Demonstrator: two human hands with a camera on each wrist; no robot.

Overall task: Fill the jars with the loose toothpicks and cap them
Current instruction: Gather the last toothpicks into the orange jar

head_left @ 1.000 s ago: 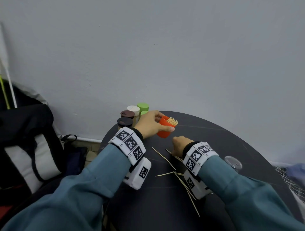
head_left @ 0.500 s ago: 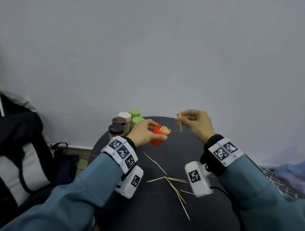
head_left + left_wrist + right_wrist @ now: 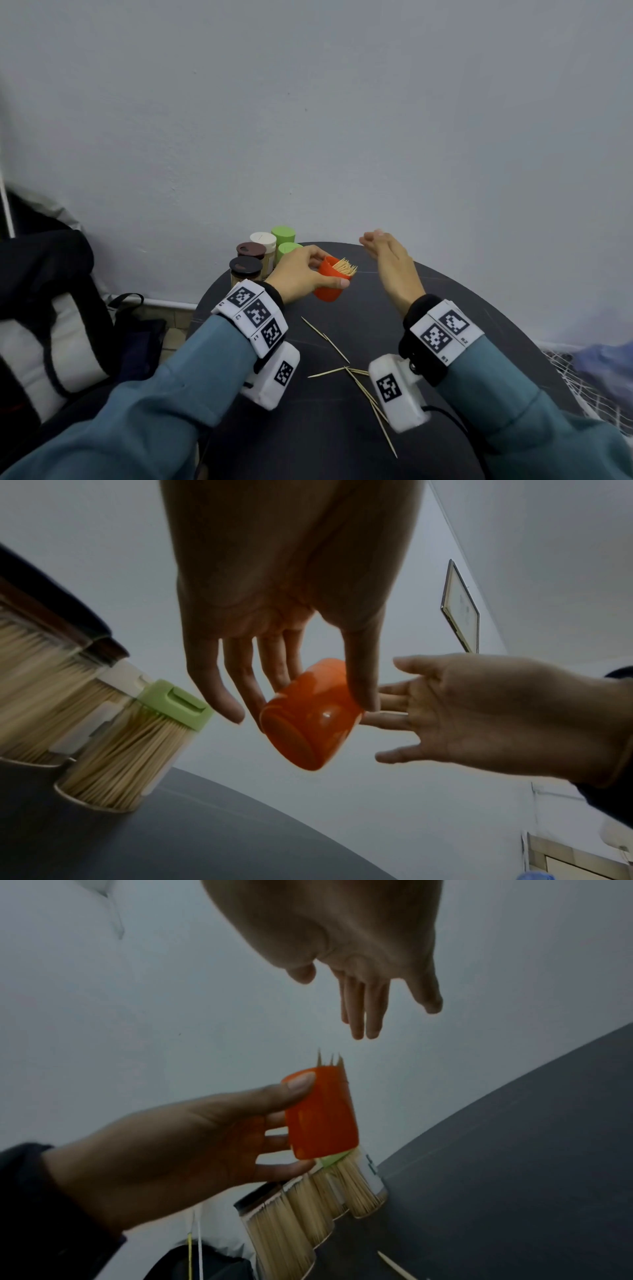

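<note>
My left hand (image 3: 301, 270) grips an orange jar (image 3: 329, 284), tilted to the right and held just above the dark round table (image 3: 445, 294). Toothpick tips (image 3: 345, 267) stick out of its open mouth. The same jar (image 3: 310, 715) shows between thumb and fingers in the left wrist view, and the jar (image 3: 320, 1115) shows again in the right wrist view. My right hand (image 3: 387, 253) hovers right of the jar's mouth, fingers straight, holding nothing. Several loose toothpicks (image 3: 356, 373) lie on the table between my wrists.
Several capped jars full of toothpicks (image 3: 263, 253) stand in a cluster at the table's far left edge, with brown, white and green lids. A dark bag (image 3: 44, 308) sits on the left. A wire mesh (image 3: 589, 380) lies at the right. A wall rises close behind the table.
The right hand picked a toothpick off the table, raised it to the orange jar, and now has its fingers straight with nothing in them. The left hand kept holding the jar.
</note>
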